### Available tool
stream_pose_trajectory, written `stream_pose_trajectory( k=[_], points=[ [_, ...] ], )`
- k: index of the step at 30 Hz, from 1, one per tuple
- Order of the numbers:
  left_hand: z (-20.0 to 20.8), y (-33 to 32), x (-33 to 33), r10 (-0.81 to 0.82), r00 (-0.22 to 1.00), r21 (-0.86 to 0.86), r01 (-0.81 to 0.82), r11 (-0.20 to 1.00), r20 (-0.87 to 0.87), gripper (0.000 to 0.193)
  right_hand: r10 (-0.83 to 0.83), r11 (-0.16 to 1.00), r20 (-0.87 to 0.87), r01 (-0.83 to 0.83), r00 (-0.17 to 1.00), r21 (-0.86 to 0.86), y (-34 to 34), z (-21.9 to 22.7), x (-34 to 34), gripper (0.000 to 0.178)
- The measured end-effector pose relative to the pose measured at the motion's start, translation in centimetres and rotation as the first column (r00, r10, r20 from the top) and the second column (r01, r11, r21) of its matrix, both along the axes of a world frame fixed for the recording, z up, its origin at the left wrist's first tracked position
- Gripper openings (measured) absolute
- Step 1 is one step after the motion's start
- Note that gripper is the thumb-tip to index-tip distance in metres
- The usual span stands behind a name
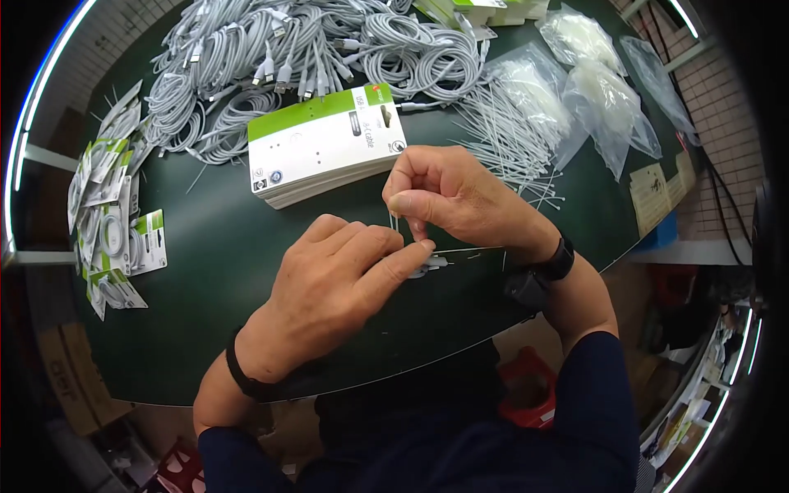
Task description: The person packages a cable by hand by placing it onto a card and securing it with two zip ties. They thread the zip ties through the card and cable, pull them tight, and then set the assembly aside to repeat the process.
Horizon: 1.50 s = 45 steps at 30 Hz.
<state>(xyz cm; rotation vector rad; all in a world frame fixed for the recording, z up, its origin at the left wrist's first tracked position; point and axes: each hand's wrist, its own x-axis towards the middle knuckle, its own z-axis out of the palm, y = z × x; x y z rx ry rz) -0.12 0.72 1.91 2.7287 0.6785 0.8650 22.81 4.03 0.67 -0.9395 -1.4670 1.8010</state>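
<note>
Close together over the near middle of the table, my two hands work with the fingers nearly touching. My right hand (pixel 456 195) pinches a thin white cable tie (pixel 394 222) between thumb and index finger; the tie runs down to the left fingertips. Coming from the left, my left hand (pixel 337 267) is closed, its thumb and index finger pressed on something mostly hidden behind them. Just right of those fingertips shows a small grey-white piece (pixel 429 266), perhaps a cable end. A thin pale straight strip (pixel 468 249) stretches right beneath my right wrist.
A stack of green-and-white packaging cards (pixel 325 148) lies beyond my hands. Coiled grey-white cables (pixel 271 57) heap at the back. Loose cable ties (pixel 509 135) and bags of ties (pixel 604 90) lie right. Carded cables (pixel 115 218) pile up left. A red stool (pixel 528 386) stands below the table edge.
</note>
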Motion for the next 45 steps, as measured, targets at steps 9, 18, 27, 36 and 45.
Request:
stream_pose_trajectory(
  k=[9, 18, 27, 36, 45],
  points=[
    [0.4, -1.5, 0.3, 0.046, 0.998, -0.250, -0.033, 0.968, 0.047, 0.045, -0.011, 0.996, 0.028, 0.009, 1.000, 0.093, -0.5, -1.3, -0.5, 0.013],
    [0.5, -0.5, 0.9, 0.030, 0.999, -0.198, -0.033, 0.980, -0.017, 0.029, -0.102, 0.987, 0.114, 0.087, 0.988, 0.136, 0.4, -1.6, 0.2, 0.015],
    [-0.1, -0.6, 0.9, 0.079, 0.997, -0.016, -0.079, 0.997, -0.010, 0.016, -0.056, 0.995, 0.254, 0.033, 0.966, 0.094, 0.8, -1.0, 0.6, 0.015],
    [-0.3, 0.5, -0.8, 0.280, 0.959, -0.196, -0.266, 0.944, 0.046, 0.041, -0.380, 0.864, -0.107, 0.394, 0.919, 0.314, 0.4, 1.1, 1.8, 0.010],
    [-1.3, 1.1, -0.9, 0.344, 0.928, -0.218, -0.310, 0.925, 0.142, 0.040, -0.275, 0.483, 0.236, -0.078, 0.932, 0.872, 0.4, 0.0, 0.9, 0.024]
  ],
)
